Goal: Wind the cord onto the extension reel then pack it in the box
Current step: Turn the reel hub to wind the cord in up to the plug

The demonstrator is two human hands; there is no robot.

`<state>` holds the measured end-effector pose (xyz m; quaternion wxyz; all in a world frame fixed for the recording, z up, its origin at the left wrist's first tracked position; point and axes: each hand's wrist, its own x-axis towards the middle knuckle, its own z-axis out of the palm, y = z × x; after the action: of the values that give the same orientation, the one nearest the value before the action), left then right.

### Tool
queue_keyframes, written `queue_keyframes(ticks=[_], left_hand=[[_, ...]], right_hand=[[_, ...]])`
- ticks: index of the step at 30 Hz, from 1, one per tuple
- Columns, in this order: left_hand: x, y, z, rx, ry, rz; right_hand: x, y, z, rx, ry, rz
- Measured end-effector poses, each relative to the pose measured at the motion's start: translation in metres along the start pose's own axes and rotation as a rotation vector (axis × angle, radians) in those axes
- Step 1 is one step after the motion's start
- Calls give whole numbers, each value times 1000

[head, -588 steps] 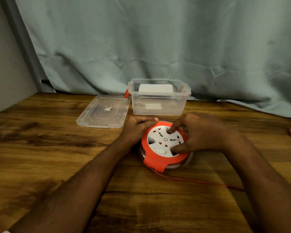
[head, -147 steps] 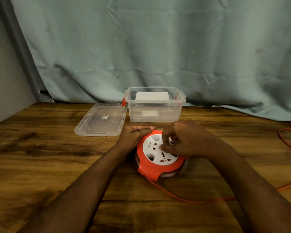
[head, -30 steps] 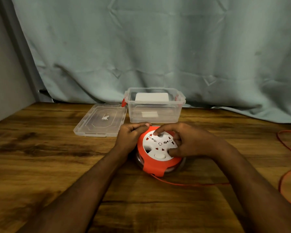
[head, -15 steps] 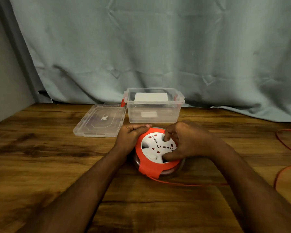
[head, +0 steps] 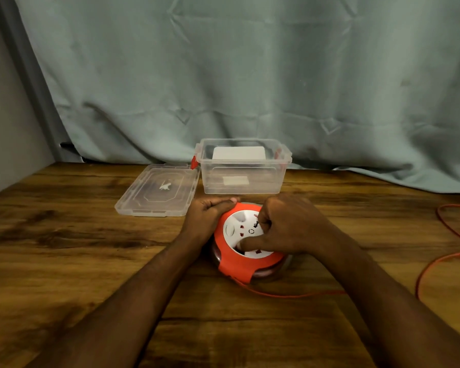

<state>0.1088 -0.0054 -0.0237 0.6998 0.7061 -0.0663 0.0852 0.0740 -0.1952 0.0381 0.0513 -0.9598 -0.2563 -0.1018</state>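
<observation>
Cord (head: 290, 294) runs orange out from under the near edge of the extension reel (head: 246, 261), trails right across the wooden table (head: 64, 261), then loops up along the right side of my view toward the far right edge. A good length of it lies loose on the wood, not yet on the reel.

From my seat I see the reel lying flat on the table in the middle of the view, orange housing around a white socket face, a clear lower rim showing beneath. My left hand (head: 206, 221) grips the reel's left and far edge, fingers curled over the orange rim, thumb hidden. My right hand (head: 290, 227) sits on the white face: the thumb presses down on the near part of the disc and the curled fingers (head: 264, 221) dig into the face near its centre, so this hand is grasping the disc itself. I cannot tell exactly what the fingertips are hooked into.

Just behind the reel stands the box (head: 243, 181), clear plastic with red latches, open on top, upright, with something pale and rectangular showing through its back wall. Its lid (head: 157, 191) lies flat on the table just left of the box, touching or nearly touching its lower left corner. A pale blue-green curtain (head: 250, 75) hangs behind the table, and a grey wall (head: 6, 115) stands at the left.
</observation>
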Motion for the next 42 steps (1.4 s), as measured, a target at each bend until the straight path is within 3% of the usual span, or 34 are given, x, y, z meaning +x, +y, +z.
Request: queue_keyframes(ticks=[8, 16, 33, 42], left_hand=[[0, 2, -1, -18, -36, -48], [-2, 6, 0, 10, -163, -53], [-9, 17, -3, -4, -269, -176], [-7, 14, -6, 0, -219, -168]], right_hand=[[-3, 7, -12, 51, -45, -28], [-5, 25, -19, 253, -248, -103], [-9, 16, -25, 330, -260, -124], [-8, 13, -21, 282, -213, -127]])
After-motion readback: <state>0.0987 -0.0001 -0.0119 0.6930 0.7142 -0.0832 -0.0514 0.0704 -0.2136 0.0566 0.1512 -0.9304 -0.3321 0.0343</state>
